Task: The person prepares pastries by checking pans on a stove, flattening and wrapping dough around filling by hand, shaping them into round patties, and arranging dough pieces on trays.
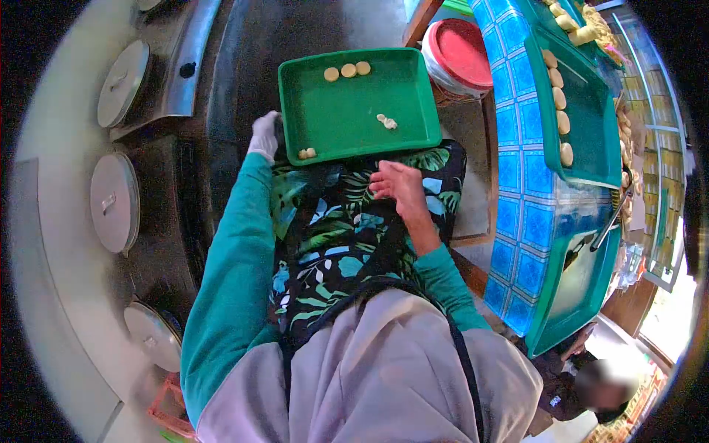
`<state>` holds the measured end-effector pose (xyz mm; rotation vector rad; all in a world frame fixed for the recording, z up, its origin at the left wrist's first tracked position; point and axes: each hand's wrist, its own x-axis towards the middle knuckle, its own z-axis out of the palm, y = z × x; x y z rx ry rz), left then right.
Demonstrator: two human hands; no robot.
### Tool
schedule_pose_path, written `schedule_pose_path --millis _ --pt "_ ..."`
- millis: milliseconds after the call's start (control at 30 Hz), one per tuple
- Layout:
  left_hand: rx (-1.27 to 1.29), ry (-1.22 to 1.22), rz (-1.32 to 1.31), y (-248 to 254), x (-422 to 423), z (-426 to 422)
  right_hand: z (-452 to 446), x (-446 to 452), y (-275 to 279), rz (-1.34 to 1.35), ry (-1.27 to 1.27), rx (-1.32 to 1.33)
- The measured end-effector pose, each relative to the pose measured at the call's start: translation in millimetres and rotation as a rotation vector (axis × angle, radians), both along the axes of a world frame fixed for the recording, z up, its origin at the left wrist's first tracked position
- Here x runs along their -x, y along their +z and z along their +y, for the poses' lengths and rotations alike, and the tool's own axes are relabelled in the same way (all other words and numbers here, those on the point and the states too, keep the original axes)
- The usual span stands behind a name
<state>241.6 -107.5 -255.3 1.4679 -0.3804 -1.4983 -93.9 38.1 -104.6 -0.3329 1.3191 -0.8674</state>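
A green tray [351, 100] rests before me, close to my lap. Three round pale dough discs [348, 71] lie near its far edge, small white dough pieces [387, 122] lie right of its middle, and two small pale lumps [306, 153] are in its near left corner. My left hand [264, 136], in a white glove, is at the tray's left side; its fingers are partly hidden there, and its grip cannot be made out. Bare, my right hand [397, 184] hovers over the patterned apron [332, 244] just below the tray's near edge, fingers loosely apart and nothing visible in them.
On the right, a blue tiled counter [519, 207] bears a green tray with dough discs [559, 98] and another green tray [543, 325]. A red-lidded bucket [459, 55] stands beyond. Lidded pots [114, 203] line the left. Another person [565, 391] is at lower right.
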Motion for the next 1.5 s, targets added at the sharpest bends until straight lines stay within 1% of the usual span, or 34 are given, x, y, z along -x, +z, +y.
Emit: schedule_pose_path --millis 33,133,167,200,267,333,367,400,433,467,500,533,567,600,633,667,733,800,867,900,967,1000,1067,1100,1133,1167,1200,1233,1267,1333,1400,1433,1467,1500 --pt "0.115 0.056 -0.083 24 5 -2 -1 -1 11 0.221 0.108 0.211" --pt "0.407 0.099 -0.320 90 17 11 -58 11 -13 1.016 0.300 0.826" --pt "0.478 0.122 -0.366 101 28 13 -84 12 -20 1.306 0.353 1.002" --pt "0.551 0.148 -0.411 109 40 13 -105 13 -35 1.318 0.356 0.999" --pt "0.558 0.061 -0.470 131 66 25 -131 8 -68 1.538 0.515 1.093" --pt "0.517 -0.077 -0.509 132 92 38 -136 -4 -74 1.536 0.609 1.152" --pt "0.406 -0.136 -0.494 127 106 47 -140 -9 -75 1.526 0.699 1.211" --pt "0.581 -0.212 -0.614 88 114 49 -145 -9 -74 1.525 0.700 1.204" --pt "0.486 -0.320 -0.581 103 126 61 -145 -2 -74 1.537 0.782 1.178" --pt "0.555 -0.394 -0.651 107 135 71 -140 6 -73 1.546 0.866 1.144" --pt "0.592 -0.554 -0.793 101 139 76 -138 15 -66 1.546 0.872 1.128" --pt "0.631 -0.711 -0.934 99 142 81 -136 25 -56 1.508 0.785 1.150" --pt "0.627 -0.711 -0.926 97 145 88 -132 30 -48 1.468 0.699 1.175" --pt "0.724 -0.712 -0.947 101 147 95 -127 33 -48 1.469 0.705 1.176" --pt "0.821 -0.711 -0.969 104 147 98 -120 34 -48 1.407 0.732 1.076" --pt "0.817 -0.707 -0.967 103 148 98 -114 36 -50 1.343 0.759 0.974" --pt "0.791 -0.791 -1.000 100 148 102 -116 36 -58 1.355 0.801 0.952" --pt "0.779 -0.785 -1.021 100 149 103 -136 34 -66 1.368 0.829 0.949" --pt "0.775 -0.761 -1.040 99 150 106 -158 26 -74 1.253 0.517 0.887" --pt "0.773 -0.761 -1.049 100 150 106 -164 18 -79 1.246 0.514 0.892" --pt "0.811 -0.735 -1.064 102 151 108 -162 0 -89 1.469 0.618 1.061" --pt "0.814 -0.738 -1.067 101 151 106 -156 -7 -88 1.468 0.613 1.061" --pt "0.804 -0.747 -1.044 96 150 106 -140 -17 -84 1.498 0.703 1.228" --pt "0.803 -0.760 -1.006 98 147 106 -142 -11 -82 1.496 0.703 1.236" --pt "0.800 -0.753 -1.011 100 145 104 -146 3 -80 1.392 0.651 1.142" --pt "0.816 -0.658 -0.954 103 141 105 -147 14 -81 1.284 0.604 1.043" --pt "0.831 -0.565 -0.896 107 138 105 -150 20 -85 1.278 0.610 1.044" --pt "0.762 -0.521 -0.845 115 129 104 -153 25 -90 1.391 0.558 0.991" --pt "0.660 -0.408 -0.678 106 120 103 -154 29 -95 1.505 0.503 0.933" --pt "0.260 -0.168 -0.236 147 104 101 -147 8 -92 1.551 0.485 0.903" --pt "0.381 0.002 -0.011 140 84 93 -151 -15 -86 1.206 0.539 1.037" --pt "0.330 0.068 0.101 137 79 89 -150 -34 -86 1.195 0.550 1.041" --pt "0.324 0.078 0.096 135 74 87 -147 -54 -85 1.123 0.590 1.146" --pt "0.367 0.119 0.299 130 68 88 -143 -69 -86 1.050 0.626 1.247"
